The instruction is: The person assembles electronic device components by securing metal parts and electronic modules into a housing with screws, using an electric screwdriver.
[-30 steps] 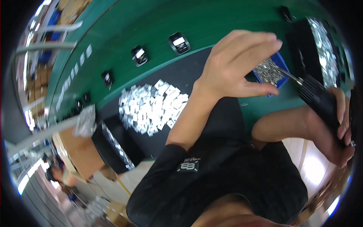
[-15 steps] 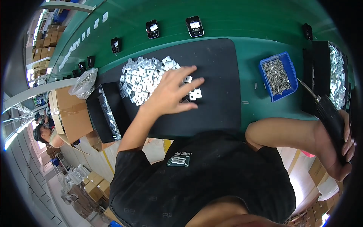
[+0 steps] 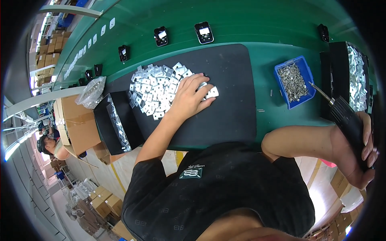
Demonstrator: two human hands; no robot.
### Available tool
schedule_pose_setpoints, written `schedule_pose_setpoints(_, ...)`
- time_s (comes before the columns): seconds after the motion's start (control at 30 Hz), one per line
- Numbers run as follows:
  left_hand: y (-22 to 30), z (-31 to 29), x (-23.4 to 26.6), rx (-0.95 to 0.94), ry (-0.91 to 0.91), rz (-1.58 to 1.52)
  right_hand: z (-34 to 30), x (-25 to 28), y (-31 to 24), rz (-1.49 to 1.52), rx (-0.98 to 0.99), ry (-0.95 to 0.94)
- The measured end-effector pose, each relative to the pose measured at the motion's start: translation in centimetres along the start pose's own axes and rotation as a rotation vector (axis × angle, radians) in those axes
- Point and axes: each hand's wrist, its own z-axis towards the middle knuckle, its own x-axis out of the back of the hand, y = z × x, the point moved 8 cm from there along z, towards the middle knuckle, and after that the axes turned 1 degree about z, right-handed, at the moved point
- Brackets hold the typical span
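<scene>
My left hand (image 3: 189, 95) rests palm down at the right edge of a pile of small silvery metal plates (image 3: 155, 86) on a black mat (image 3: 235, 116). Its fingers are bent but apart, touching a few plates (image 3: 212, 92) by the thumb and fingertips; part of these is hidden under the hand. At the far right, my right hand (image 3: 364, 148) is wrapped round the black body of an electric screwdriver (image 3: 345, 114). Its thin metal bit points up and left, with the tip beside the rim of a blue bin (image 3: 288, 99) of small screws (image 3: 293, 82).
Black boxes of metal plates stand left (image 3: 108, 132) and right (image 3: 339, 80). Black device housings (image 3: 204, 33) lie along the green surface (image 3: 241, 24) behind the mat. A plastic bag (image 3: 91, 93) sits by a cardboard carton (image 3: 78, 124). Another person (image 3: 50, 144) is at far left.
My left hand has lowered onto the plates at the pile's right, its spread fingers drawing in and bending. The screwdriver in my right hand has shifted slightly left, toward the blue bin.
</scene>
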Motion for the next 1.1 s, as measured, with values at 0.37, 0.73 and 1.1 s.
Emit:
schedule_pose_setpoints(0.37,-1.2,3.7,-0.8,0.155,0.177,0.051,-0.5,-0.1,0.9,0.074,-0.103,0.014)
schedule_pose_setpoints(0.73,-3.0,4.0,-0.6,0.199,0.132,0.013,-1.0,0.2,0.9,0.121,-0.13,0.049)
schedule_pose_setpoints(1.1,-3.4,2.4,1.6,0.259,0.043,-0.035,-0.5,0.0,-0.2,0.027,-0.103,-0.048)
